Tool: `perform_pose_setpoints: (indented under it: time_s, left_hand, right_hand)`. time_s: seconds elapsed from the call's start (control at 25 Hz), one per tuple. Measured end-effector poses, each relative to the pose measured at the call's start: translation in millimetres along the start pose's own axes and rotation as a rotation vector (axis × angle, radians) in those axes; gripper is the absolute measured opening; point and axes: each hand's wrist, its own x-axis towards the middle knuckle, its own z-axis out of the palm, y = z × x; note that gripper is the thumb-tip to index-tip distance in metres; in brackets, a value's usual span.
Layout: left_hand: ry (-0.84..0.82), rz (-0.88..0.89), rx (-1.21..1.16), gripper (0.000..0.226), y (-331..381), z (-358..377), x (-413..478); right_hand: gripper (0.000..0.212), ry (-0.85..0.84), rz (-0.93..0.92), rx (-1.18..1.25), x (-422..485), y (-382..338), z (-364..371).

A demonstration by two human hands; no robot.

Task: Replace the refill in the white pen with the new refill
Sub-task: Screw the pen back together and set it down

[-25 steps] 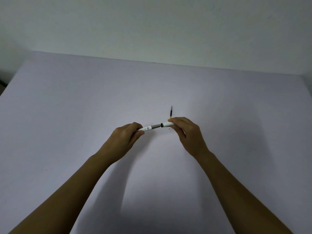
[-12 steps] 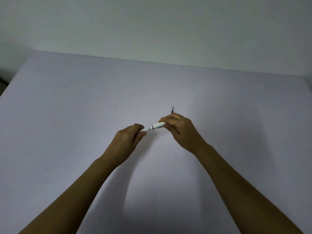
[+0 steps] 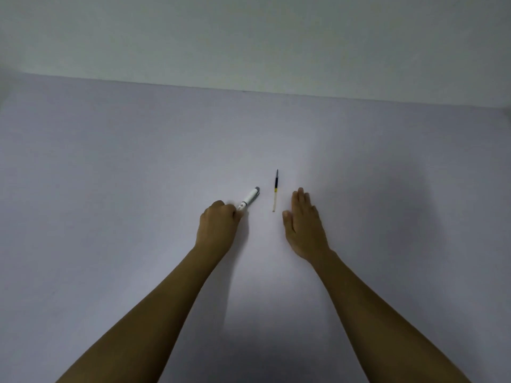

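Note:
The white pen [image 3: 250, 199] with a grey end points up and to the right, low over or on the pale table [image 3: 110, 189]. My left hand [image 3: 218, 225] is closed around its near end. A thin refill [image 3: 275, 190], dark at the far tip, yellow in the middle and clear at the near end, lies on the table just right of the pen. It touches neither hand. My right hand [image 3: 304, 225] lies flat, palm down, just right of the refill and holds nothing.
The table's far edge meets a plain pale wall [image 3: 249, 37]. Both forearms reach in from the bottom of the view.
My right hand has let go of the pen and moved right, flat onto the table. My left hand has brought the closed pen down near the refill.

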Motion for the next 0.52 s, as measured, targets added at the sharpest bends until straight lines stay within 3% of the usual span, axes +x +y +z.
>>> perform_pose_setpoints:
  time_s: [0.16,0.52]
  left_hand:
    - [0.130,-0.083,-0.130,0.032,23.2,19.2,20.5]
    - [0.259,-0.117,-0.217,0.028,32.5,58.2,36.7]
  right_hand:
    - [0.059,0.082,-0.013,-0.204,1.0,8.7,16.2]
    - [0.063,0.095,-0.012,-0.245,3.6,14.4,22.4]
